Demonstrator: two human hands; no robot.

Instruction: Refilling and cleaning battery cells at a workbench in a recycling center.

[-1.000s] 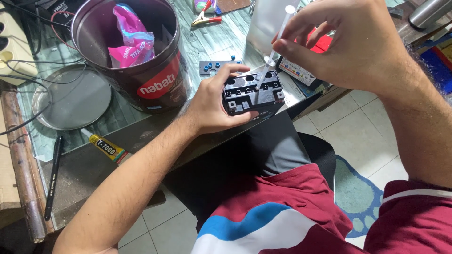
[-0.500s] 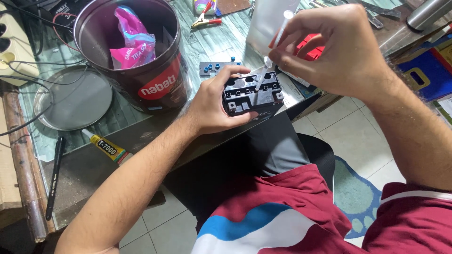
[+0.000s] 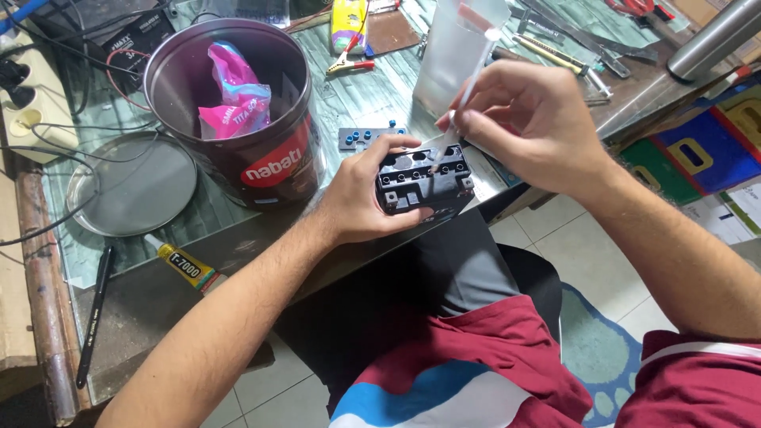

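Note:
My left hand (image 3: 361,198) grips a small black box-shaped battery (image 3: 422,184) with round openings in its top, held at the table's near edge. My right hand (image 3: 535,127) pinches a thin clear plastic syringe (image 3: 468,87) and holds it slanted, its lower tip down at one of the openings in the battery's top. A grey strip with blue caps (image 3: 366,136) lies on the table just behind the battery. A translucent plastic cup (image 3: 456,51) stands behind my right hand.
A dark round tin (image 3: 238,119) with pink wrappers inside stands left of the battery, its lid (image 3: 131,184) flat beside it. A yellow glue tube (image 3: 184,268) and a black pen (image 3: 95,313) lie near the front edge. Tools and cables lie along the back.
My right hand has come down and toward the battery, bringing the syringe tip from above the table to the battery's top. My left hand has kept its hold.

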